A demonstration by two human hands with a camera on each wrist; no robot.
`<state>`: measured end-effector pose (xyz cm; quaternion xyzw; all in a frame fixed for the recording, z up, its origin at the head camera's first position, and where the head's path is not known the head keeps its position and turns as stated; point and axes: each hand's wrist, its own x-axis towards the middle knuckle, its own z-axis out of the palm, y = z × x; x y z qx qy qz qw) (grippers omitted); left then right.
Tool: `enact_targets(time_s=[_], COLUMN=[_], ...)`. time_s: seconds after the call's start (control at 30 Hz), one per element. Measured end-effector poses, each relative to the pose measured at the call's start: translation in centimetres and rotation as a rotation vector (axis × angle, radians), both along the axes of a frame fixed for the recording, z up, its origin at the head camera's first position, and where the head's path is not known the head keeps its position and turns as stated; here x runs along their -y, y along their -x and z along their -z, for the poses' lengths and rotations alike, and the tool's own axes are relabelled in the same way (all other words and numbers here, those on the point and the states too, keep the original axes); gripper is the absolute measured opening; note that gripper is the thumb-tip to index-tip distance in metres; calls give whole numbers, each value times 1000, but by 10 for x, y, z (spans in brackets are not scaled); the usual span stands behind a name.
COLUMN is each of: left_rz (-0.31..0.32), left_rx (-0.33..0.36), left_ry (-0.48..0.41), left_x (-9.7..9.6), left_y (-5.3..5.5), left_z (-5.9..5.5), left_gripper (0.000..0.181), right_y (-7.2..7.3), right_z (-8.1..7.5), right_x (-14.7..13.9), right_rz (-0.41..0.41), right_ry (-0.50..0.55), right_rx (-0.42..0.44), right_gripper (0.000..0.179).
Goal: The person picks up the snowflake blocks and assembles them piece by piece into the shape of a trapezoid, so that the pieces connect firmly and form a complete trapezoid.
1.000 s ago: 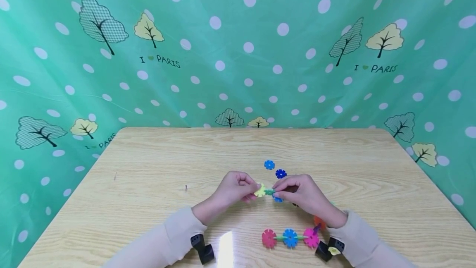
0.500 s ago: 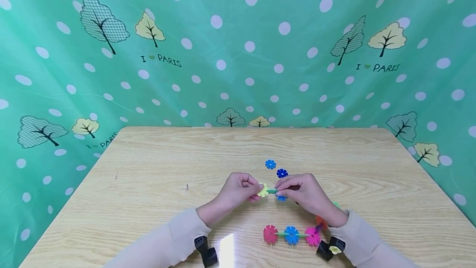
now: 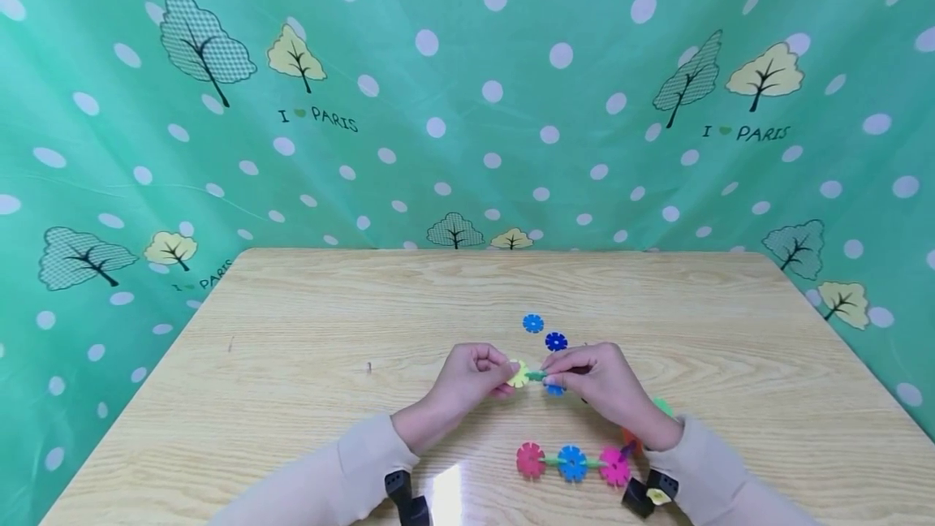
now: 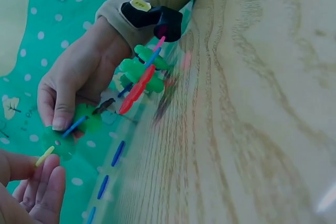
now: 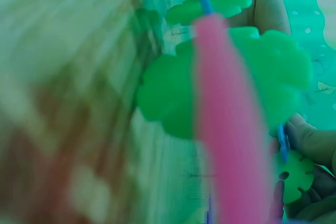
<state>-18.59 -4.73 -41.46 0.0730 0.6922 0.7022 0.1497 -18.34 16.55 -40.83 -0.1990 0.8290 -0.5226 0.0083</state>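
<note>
My left hand [image 3: 471, 376] pinches a yellow notched plastic disc [image 3: 519, 374] between thumb and fingers. Facing it, my right hand [image 3: 599, 380] grips a green notched disc [image 3: 536, 376] with a blue disc [image 3: 555, 389] beside it. Seen from the left wrist, the yellow disc [image 4: 44, 156] meets the edge of the green disc [image 4: 62, 145], and a blue disc [image 4: 74, 127] crosses that green one. My right fingers partly hide these pieces in the head view. In the right wrist view a blurred pink disc [image 5: 228, 119] fills the middle, in front of a large green disc [image 5: 168, 98].
Near the front lies a chain of linked discs, with a red disc [image 3: 530, 460], a blue disc [image 3: 572, 463] and a magenta disc [image 3: 615, 467]; it runs on under my right wrist. Two loose blue discs, one light [image 3: 533, 323] and one dark [image 3: 556, 341], lie beyond the hands.
Both hands keep their hold, and the yellow and green discs stay end to end. My left hand has shifted slightly to the right with the yellow disc.
</note>
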Motion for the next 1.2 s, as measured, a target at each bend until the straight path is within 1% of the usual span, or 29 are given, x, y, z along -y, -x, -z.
enact_targets(time_s=[0.13,0.3,0.47,0.6,0.83,0.9,1.07,1.2], left_rz=[-19,-30,-5,24,76,88,92,80], left_rx=[1,14,19,29,78,80,80,102], left_ry=[-22,-36,-20,10,104,121,118,97], left_x=[-2,-4,-4,-1,7,9,9,6], left_y=[-1,-1,1,5,13,14,13,10], left_z=[-1,-1,0,0,-6,-7,-6,-5], left_gripper=[14,15,17,18,21,21,19,18], right_y=[0,0,2,4,5,5,3,1], right_z=[2,1,0,-2,-5,-6,-7,-5], right_x=[2,1,-4,-6,-8,-8,-7,-4], right_rz=[25,18,-33,-64,-71,-74,-90,-112], right_ry=[2,7,-21,-61,-128,-141,-158,-174], right_rx=[-16,-8,-1,15,21,25,26,-7], right_gripper=[5,5,6,9,18,20,23,22])
